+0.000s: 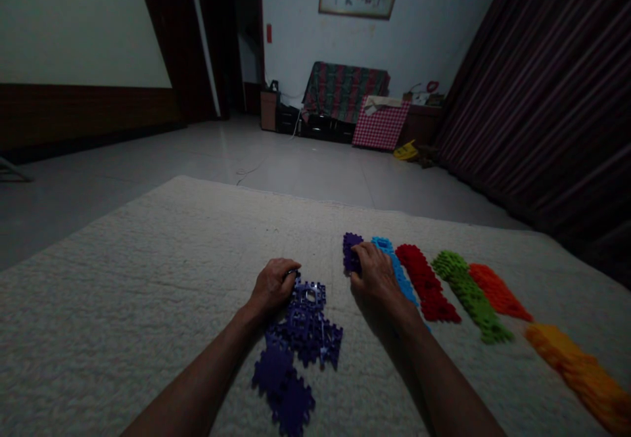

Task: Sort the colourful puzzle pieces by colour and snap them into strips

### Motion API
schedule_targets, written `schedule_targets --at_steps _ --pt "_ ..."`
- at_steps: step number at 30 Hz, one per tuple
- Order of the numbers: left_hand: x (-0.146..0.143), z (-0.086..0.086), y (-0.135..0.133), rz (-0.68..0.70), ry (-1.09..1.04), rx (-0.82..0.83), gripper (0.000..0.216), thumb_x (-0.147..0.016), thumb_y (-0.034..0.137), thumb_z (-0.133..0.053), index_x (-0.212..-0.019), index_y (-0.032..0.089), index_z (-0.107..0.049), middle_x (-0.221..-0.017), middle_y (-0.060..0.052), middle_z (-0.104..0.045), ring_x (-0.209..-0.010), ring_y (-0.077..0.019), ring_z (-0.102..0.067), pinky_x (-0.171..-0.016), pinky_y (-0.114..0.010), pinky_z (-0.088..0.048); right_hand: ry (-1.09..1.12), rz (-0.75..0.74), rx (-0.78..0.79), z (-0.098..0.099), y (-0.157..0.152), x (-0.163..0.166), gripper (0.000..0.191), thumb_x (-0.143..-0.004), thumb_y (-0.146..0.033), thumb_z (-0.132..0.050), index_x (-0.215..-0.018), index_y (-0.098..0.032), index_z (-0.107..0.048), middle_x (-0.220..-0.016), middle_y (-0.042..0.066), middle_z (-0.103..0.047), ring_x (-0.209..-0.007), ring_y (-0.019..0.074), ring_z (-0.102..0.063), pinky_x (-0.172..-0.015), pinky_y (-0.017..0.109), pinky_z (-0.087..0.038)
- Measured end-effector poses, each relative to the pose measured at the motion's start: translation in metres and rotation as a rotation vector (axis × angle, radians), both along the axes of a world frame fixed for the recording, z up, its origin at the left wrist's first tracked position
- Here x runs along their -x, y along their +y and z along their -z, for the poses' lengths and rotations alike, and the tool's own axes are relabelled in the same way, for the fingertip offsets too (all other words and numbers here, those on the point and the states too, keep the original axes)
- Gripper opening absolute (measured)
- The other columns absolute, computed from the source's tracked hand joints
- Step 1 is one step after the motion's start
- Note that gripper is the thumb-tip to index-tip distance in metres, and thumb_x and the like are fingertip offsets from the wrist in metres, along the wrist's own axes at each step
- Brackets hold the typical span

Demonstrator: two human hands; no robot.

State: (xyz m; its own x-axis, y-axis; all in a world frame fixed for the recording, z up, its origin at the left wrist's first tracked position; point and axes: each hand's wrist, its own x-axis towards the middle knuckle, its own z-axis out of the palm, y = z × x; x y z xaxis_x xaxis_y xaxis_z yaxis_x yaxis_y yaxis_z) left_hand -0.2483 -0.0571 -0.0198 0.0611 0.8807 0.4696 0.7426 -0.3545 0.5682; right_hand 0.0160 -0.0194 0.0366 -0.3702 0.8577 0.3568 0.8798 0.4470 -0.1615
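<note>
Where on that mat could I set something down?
Bare mat spreads left of the left hand and along the far edge by the tiled floor. Crowded: the purple pile beside that hand, and the coloured rows beside the right hand.

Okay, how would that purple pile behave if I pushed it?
The purple pile would probably shift piecemeal, since its pieces overlap untidily. It's likely light, as they look thin. Rolling seems unlikely, given their flat, notched shapes.

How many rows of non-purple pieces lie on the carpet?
5: blue row beside the right hand, partly covered; then rightward red row, green row, orange row; yellow row, lower right. More may be hidden.
</note>
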Motion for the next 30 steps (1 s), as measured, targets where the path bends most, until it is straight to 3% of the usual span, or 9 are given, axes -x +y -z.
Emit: schedule_targets --at_steps 12,15,20,25,30 --pt "0.0 -0.004 -0.001 -0.007 -0.047 0.03 0.028 -0.083 0.013 -0.054 -0.1 0.019 -0.076 -0.102 -0.007 -0.077 -0.102 -0.0222 -0.068 -0.095 -0.039 -0.054 0.049 -0.006 -0.061 0.002 0.002 0.0 0.053 -0.072 -0.013 -0.061 -0.125 -0.018 -0.055 -0.13 0.018 -0.055 -0.121 0.0365 -0.05 -0.102 0.053 -0.038" --pt "0.0 -0.009 -0.002 -0.017 -0.125 0.06 0.031 -0.083 0.013 -0.051 -0.099 0.02 -0.076 -0.102 -0.006 -0.077 -0.1 -0.0206 -0.069 -0.094 -0.037 -0.055 0.126 -0.12 -0.026 -0.002 0.001 0.006 0.045 -0.076 -0.015 -0.06 -0.121 -0.017 -0.057 -0.125 0.018 -0.057 -0.116 0.0339 -0.054 -0.099 0.05 -0.043" --pt "-0.002 -0.014 -0.004 -0.057 -0.234 0.108 0.034 -0.083 0.012 -0.048 -0.101 0.019 -0.076 -0.101 -0.005 -0.078 -0.097 -0.0189 -0.07 -0.092 -0.035 -0.056 0.276 -0.351 0.205 -0.001 -0.018 0.029 0.027 -0.086 -0.019 -0.057 -0.112 -0.019 -0.063 -0.105 0.009 -0.064 -0.095 0.0216 -0.062 -0.084 0.035 -0.05" --pt "-0.002 -0.015 -0.003 -0.028 -0.179 0.092 0.032 -0.083 0.012 -0.051 -0.099 0.02 -0.077 -0.1 -0.005 -0.078 -0.097 -0.019 -0.07 -0.093 -0.035 -0.055 0.164 -0.223 0.291 0.0 -0.043 0.055 0.025 -0.088 -0.031 -0.065 -0.11 -0.019 -0.067 -0.101 0.008 -0.063 -0.093 0.0206 -0.061 -0.083 0.032 -0.047" --pt "-0.001 -0.013 -0.003 -0.008 -0.097 0.055 0.029 -0.082 0.011 -0.054 -0.099 0.021 -0.076 -0.1 -0.005 -0.078 -0.098 -0.02 -0.069 -0.094 -0.037 -0.055 0.096 -0.138 0.338 0.002 -0.05 0.066 0.014 -0.086 -0.021 -0.063 -0.099 -0.019 -0.069 -0.096 0.006 -0.063 -0.09 0.0184 -0.06 -0.08 0.027 -0.045"
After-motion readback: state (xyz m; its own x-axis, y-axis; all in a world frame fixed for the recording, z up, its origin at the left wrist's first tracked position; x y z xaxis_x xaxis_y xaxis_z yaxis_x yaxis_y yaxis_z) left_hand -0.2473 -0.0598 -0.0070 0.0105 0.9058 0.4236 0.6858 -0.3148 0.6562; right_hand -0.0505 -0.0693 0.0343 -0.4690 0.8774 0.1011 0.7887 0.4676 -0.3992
